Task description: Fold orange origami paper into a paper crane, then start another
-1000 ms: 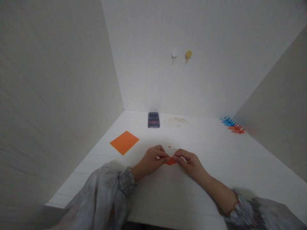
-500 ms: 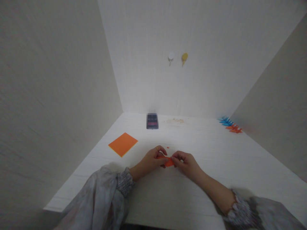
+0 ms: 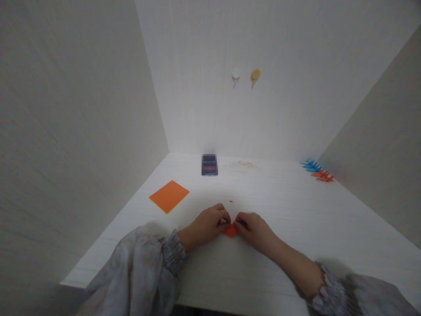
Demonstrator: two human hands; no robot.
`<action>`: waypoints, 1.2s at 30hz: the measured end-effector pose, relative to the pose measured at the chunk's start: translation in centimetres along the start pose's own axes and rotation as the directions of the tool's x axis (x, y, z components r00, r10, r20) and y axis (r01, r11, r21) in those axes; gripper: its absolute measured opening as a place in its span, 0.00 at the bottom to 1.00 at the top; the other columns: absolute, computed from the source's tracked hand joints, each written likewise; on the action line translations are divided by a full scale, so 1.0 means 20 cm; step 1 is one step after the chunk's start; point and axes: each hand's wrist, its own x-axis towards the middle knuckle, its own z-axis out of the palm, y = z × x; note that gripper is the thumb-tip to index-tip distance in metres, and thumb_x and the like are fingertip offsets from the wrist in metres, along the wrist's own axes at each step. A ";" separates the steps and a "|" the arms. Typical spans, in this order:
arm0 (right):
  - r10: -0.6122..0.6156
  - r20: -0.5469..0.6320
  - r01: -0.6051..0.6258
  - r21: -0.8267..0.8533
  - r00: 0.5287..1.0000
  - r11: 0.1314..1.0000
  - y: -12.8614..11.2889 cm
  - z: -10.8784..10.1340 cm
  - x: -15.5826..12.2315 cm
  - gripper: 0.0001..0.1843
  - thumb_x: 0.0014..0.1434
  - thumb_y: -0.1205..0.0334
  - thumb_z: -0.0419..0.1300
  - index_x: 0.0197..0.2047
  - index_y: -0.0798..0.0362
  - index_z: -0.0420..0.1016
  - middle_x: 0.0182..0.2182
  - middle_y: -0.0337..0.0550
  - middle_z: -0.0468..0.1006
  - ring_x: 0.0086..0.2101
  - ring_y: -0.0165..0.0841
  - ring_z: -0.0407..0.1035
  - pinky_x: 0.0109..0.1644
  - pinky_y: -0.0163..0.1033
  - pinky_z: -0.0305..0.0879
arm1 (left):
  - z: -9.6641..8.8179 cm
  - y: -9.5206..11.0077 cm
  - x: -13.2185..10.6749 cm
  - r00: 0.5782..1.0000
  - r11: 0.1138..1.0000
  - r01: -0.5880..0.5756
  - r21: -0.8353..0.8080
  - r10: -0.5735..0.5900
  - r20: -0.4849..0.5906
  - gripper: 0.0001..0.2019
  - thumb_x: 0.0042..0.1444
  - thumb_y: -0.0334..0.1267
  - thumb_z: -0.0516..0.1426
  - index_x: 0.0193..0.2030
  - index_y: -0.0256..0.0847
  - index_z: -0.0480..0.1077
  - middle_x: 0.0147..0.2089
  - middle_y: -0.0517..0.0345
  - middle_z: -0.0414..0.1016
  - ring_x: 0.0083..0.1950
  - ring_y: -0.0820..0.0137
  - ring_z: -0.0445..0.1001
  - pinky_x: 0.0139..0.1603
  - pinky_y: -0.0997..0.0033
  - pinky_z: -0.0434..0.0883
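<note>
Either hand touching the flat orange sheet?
No: the orange sheet lies apart on the table, while left hand and right hand pinch a small folded paper.

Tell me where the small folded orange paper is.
Head view, lower centre: the small folded orange paper is on the table, pinched between the left hand and right hand, right of the flat orange sheet.

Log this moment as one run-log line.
left hand: pinching folded paper | right hand: pinching it too | paper low on table | nearby: orange sheet, dark device, folded shapes
</note>
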 end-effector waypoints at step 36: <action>-0.541 0.111 0.541 0.033 0.834 0.841 0.05 -0.06 -0.03 0.10 0.58 0.66 0.49 0.36 0.55 0.71 0.33 0.47 0.70 0.36 0.34 0.63 0.40 0.40 0.61 | -0.03 0.00 -0.04 0.970 0.980 -0.195 0.041 0.187 0.156 0.09 0.51 0.34 0.53 0.37 0.38 0.71 0.38 0.56 0.69 0.36 0.73 0.68 0.39 0.75 0.65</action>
